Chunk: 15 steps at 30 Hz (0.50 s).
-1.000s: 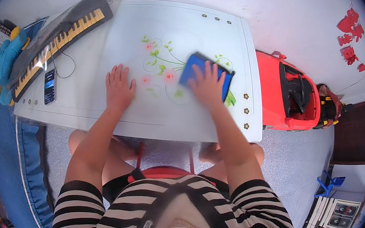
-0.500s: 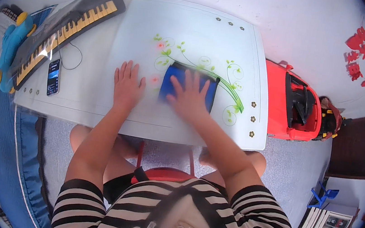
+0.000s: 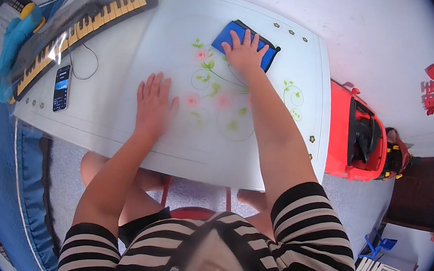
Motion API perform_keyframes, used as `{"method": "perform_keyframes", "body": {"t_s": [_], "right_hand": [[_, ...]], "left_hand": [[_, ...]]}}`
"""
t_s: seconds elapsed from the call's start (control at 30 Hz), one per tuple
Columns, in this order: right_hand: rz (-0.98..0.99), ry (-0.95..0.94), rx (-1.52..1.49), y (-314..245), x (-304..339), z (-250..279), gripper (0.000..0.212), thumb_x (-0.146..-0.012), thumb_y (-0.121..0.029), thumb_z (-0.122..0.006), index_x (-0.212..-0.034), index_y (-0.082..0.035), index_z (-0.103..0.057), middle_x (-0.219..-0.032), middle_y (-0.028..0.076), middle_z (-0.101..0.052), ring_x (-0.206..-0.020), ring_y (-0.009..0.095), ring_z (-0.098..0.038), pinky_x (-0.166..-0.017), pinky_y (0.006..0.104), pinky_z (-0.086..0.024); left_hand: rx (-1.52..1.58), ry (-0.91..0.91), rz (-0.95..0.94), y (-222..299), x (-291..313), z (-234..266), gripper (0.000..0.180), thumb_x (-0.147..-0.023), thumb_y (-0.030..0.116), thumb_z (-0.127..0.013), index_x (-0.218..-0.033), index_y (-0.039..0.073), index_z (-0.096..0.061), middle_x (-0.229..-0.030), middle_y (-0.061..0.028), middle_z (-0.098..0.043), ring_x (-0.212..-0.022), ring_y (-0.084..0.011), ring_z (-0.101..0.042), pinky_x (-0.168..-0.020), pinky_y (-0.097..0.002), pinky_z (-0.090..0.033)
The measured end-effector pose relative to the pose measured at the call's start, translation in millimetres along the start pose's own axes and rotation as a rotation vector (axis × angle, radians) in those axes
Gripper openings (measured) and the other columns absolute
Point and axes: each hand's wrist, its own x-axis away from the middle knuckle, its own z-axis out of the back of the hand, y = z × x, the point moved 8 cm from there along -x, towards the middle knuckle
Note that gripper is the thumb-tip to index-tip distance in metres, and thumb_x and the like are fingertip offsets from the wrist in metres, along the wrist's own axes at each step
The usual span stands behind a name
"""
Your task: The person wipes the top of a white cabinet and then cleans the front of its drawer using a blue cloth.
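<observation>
A flat blue pouch with black edging (image 3: 266,60) lies on the far part of the white table (image 3: 123,102), turned at a slant. Over its middle rests my right hand (image 3: 245,52), palm down with the fingers spread, hiding part of the blue. My left hand (image 3: 154,100) lies flat on the tabletop nearer to me, fingers stretched, with nothing in it. Between the two hands the printed green vines and pink flowers (image 3: 202,79) show on the table.
Along the left side stands a keyboard under a clear cover (image 3: 86,27), with a phone (image 3: 61,89) and a thin cable (image 3: 97,61) beside it. A blue-and-yellow toy (image 3: 13,51) is beyond the keyboard. To the right of the table sits a red toy car (image 3: 339,131).
My right hand and the blue pouch under it have moved away from me to the far side of the table, and the pouch has turned. My left hand stays about where it was.
</observation>
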Motion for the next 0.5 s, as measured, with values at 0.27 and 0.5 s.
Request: {"method": "perform_keyframes", "body": {"t_s": [0.27, 0.5], "right_hand": [[0.242, 0.052, -0.031, -53.5, 145.8, 11.2, 0.063, -0.099, -0.059, -0.046, -0.153, -0.028, -0.044, -0.165, 0.019, -0.025, -0.152, 0.044, -0.017, -0.114, 0.0753, -0.007], [0.389, -0.083, -0.105, -87.8, 295.8, 49.7, 0.065, -0.095, -0.056, -0.055, -0.152, -0.029, -0.045, -0.164, 0.019, -0.025, -0.153, 0.043, -0.015, -0.115, 0.0737, -0.006]], "left_hand": [[0.002, 0.108, -0.028, -4.6, 5.6, 2.8, 0.054, -0.096, 0.031, -0.059, -0.141, 0.003, -0.049, -0.152, -0.0177, -0.042, -0.147, -0.0340, -0.032, -0.122, -0.0529, -0.020], [-0.021, 0.149, -0.039, -10.4, 2.3, -5.2, 0.053, -0.097, 0.033, -0.059, -0.140, 0.004, -0.051, -0.150, -0.0178, -0.045, -0.145, -0.0342, -0.036, -0.121, -0.0535, -0.022]]}}
